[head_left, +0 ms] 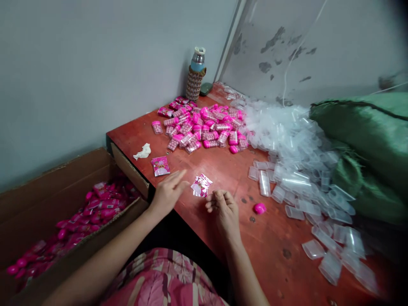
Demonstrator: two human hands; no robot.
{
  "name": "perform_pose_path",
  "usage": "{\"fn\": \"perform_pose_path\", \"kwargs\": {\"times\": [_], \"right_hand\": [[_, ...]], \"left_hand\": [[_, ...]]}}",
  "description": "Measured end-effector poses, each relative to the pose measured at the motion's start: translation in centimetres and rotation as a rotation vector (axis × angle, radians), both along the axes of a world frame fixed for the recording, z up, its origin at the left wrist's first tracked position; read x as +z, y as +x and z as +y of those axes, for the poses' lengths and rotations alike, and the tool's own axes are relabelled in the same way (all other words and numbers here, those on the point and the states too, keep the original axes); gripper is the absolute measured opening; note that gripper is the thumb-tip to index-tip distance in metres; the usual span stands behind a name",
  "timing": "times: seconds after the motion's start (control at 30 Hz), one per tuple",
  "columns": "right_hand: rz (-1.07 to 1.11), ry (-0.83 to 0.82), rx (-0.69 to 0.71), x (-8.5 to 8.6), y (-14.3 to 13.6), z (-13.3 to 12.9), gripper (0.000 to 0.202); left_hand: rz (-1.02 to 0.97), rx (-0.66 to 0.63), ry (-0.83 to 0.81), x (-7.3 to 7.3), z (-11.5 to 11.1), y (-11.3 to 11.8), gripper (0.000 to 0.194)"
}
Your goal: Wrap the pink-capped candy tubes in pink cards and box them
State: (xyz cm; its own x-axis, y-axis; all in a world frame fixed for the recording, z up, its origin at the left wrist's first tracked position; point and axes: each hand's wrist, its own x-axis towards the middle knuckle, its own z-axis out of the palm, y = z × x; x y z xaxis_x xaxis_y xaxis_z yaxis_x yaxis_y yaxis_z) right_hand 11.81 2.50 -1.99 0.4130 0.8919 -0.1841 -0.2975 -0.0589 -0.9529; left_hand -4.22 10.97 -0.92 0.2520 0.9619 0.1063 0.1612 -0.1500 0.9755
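My left hand [168,191] hovers at the near edge of the red table, its fingers stretched out and nothing in them. Just right of its fingertips lie shiny pink printed labels [202,185], loosely overlapping. My right hand [227,210] is beside these labels with its fingers curled and thumb drawn in; whatever it may pinch is hidden. A neat stack of similar pink labels [160,166] rests beyond my left hand. To the right of my right hand, a single pink cap [259,208] sits on the tabletop.
Pink-capped bottles of pink beads [204,127] are heaped farther back. Clear plastic sleeves [293,182] spread along the right, beside a green sack [366,157]. A cardboard box [57,170] at left holds pink packs [102,204]. A flask [195,78] stands by the wall.
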Motion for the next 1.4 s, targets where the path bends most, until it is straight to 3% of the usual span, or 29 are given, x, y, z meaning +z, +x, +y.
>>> {"fn": "perform_pose_path", "kwargs": {"times": [0.1, 0.23, 0.4, 0.57, 0.67, 0.77, 0.87, 0.97, 1.07, 1.13, 1.23, 1.3, 1.4], "right_hand": [[-0.031, -0.026, 0.014, 0.0, 0.3, -0.3, 0.022], [-0.067, -0.076, 0.013, 0.1, 0.8, -0.4, 0.024], [-0.132, -0.09, -0.016, 0.2, 1.1, 0.5, 0.022], [-0.132, 0.024, -0.106, 0.0, 0.3, 2.2, 0.029], [-0.027, 0.046, -0.058, 0.4, 0.2, 2.8, 0.031], [0.018, 0.04, -0.017, 1.1, 0.8, 3.0, 0.03], [0.029, 0.007, 0.106, 1.8, 1.7, 3.2, 0.033], [-0.026, -0.029, 0.253, 2.0, 2.6, 3.6, 0.033], [-0.25, -0.024, 0.391, 1.9, 3.8, 4.8, 0.027], [-0.662, -0.033, 0.417, 1.8, 5.3, 6.3, 0.019], [-1.329, -0.098, 0.298, 2.0, 8.6, 9.9, 0.022], [-1.487, -0.131, 0.256, 2.4, 11.2, 12.8, 0.025], [-1.695, -0.131, 0.337, 3.3, 14.8, 17.0, 0.027]], "left_hand": [[0.348, -0.202, 0.274, -1.7, 0.7, 2.9, 0.035], [0.514, -0.253, 0.389, -3.3, 1.1, 4.0, 0.026], [0.475, -0.231, 0.39, -3.4, 1.3, 3.8, 0.024], [0.263, -0.217, 0.328, -2.5, 0.2, 4.0, 0.025], [0.063, -0.189, 0.153, -1.4, -0.7, 4.0, 0.033], [-0.116, -0.21, -0.206, -0.3, -0.9, 3.9, 0.041], [-0.216, -0.361, -0.526, 0.4, -0.4, 3.8, 0.028], [-0.246, -0.358, -0.675, 0.4, 0.0, 4.0, 0.022], [-0.264, -0.313, -0.706, 0.0, 0.0, 4.1, 0.019], [-0.283, -0.277, -0.712, -0.2, 0.0, 4.1, 0.018], [-0.333, -0.198, -0.745, -0.3, 0.0, 3.8, 0.018], [-0.372, -0.138, -0.794, -0.2, 0.2, 3.5, 0.019], [-0.45, -0.071, -0.889, -0.1, 0.4, 3.2, 0.02]]}}
